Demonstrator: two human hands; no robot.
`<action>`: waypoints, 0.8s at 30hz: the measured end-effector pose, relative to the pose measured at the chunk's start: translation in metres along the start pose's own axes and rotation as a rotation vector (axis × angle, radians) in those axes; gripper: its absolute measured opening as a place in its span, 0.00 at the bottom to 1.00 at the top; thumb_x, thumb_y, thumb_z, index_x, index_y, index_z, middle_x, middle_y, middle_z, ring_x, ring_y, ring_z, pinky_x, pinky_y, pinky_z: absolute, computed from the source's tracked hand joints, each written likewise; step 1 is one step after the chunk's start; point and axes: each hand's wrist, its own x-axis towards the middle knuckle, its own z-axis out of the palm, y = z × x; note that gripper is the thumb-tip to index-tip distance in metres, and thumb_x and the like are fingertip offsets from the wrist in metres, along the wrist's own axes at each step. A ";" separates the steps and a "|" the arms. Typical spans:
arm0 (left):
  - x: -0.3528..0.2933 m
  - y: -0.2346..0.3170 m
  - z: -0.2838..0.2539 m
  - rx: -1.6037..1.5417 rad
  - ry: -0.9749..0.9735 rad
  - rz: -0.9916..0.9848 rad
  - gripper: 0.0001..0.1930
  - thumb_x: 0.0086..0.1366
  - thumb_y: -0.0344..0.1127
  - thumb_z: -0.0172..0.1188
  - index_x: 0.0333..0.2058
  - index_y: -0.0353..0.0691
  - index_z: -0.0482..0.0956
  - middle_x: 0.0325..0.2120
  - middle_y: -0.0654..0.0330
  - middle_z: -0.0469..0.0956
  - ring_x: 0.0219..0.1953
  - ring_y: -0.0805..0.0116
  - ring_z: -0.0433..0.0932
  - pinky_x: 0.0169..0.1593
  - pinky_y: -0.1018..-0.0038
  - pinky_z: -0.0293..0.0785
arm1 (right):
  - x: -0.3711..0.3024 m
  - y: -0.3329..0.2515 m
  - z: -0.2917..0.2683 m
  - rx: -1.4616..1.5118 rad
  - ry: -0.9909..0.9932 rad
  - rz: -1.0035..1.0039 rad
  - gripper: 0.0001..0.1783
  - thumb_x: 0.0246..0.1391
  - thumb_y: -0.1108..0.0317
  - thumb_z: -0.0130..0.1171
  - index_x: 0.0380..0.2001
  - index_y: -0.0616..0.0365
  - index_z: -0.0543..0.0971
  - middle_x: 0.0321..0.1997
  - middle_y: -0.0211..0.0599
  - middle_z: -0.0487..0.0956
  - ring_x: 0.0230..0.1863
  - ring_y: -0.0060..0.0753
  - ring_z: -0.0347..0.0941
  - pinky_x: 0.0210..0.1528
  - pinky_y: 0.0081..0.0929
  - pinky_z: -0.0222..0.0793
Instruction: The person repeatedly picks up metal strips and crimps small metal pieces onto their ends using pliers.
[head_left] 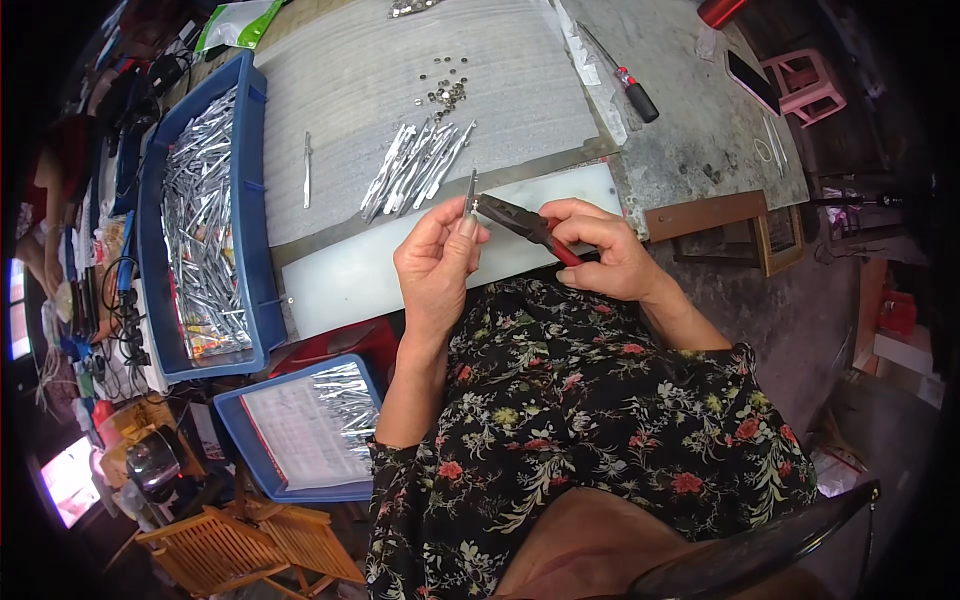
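Observation:
My left hand (440,250) pinches a thin silvery metal piece (471,188) upright between thumb and fingers; its lower part is hidden by them. Closed round the red handles of a pair of pliers (515,216) is my right hand (603,250). The pliers' dark jaws reach left to the metal piece, by my left thumb; whether they bite on it I cannot make out. Beyond my hands a pile of similar slim metal pieces (415,165) lies on the foam-covered table. Small round metal parts (447,95) are scattered behind the pile. One single metal piece (307,170) lies apart to the left.
A blue bin (258,200) full of slim metal pieces stands at the left. Below it is a smaller blue tray (290,490) with more pieces. A white board (350,288) runs along the near table edge. A screwdriver (630,90) and a phone (750,80) lie at the right.

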 end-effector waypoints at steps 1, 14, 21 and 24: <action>0.000 0.000 0.000 -0.001 0.001 -0.001 0.12 0.58 0.27 0.51 0.41 0.29 0.70 0.21 0.59 0.73 0.17 0.81 0.63 0.20 0.88 0.58 | 0.000 -0.001 0.000 0.000 -0.005 0.014 0.13 0.28 0.76 0.59 0.24 0.62 0.72 0.43 0.42 0.69 0.42 0.31 0.67 0.43 0.24 0.61; -0.002 -0.001 0.001 0.045 0.020 -0.003 0.11 0.58 0.28 0.51 0.40 0.30 0.71 0.21 0.61 0.73 0.16 0.83 0.62 0.19 0.88 0.56 | 0.000 0.000 0.001 -0.089 0.008 -0.036 0.13 0.28 0.75 0.60 0.23 0.62 0.71 0.42 0.44 0.70 0.42 0.36 0.67 0.43 0.26 0.62; -0.007 -0.008 0.003 0.265 0.050 0.155 0.11 0.59 0.29 0.51 0.39 0.30 0.72 0.21 0.63 0.72 0.17 0.84 0.62 0.20 0.88 0.56 | 0.000 -0.001 -0.005 -0.105 -0.058 -0.014 0.11 0.28 0.76 0.58 0.22 0.63 0.71 0.40 0.43 0.71 0.38 0.33 0.68 0.40 0.23 0.63; -0.006 -0.016 0.002 0.510 0.087 0.501 0.11 0.59 0.29 0.51 0.40 0.30 0.72 0.21 0.64 0.72 0.17 0.85 0.61 0.19 0.89 0.54 | -0.002 0.007 -0.006 0.444 -0.126 0.273 0.10 0.28 0.78 0.57 0.21 0.64 0.70 0.41 0.41 0.71 0.35 0.25 0.67 0.37 0.20 0.62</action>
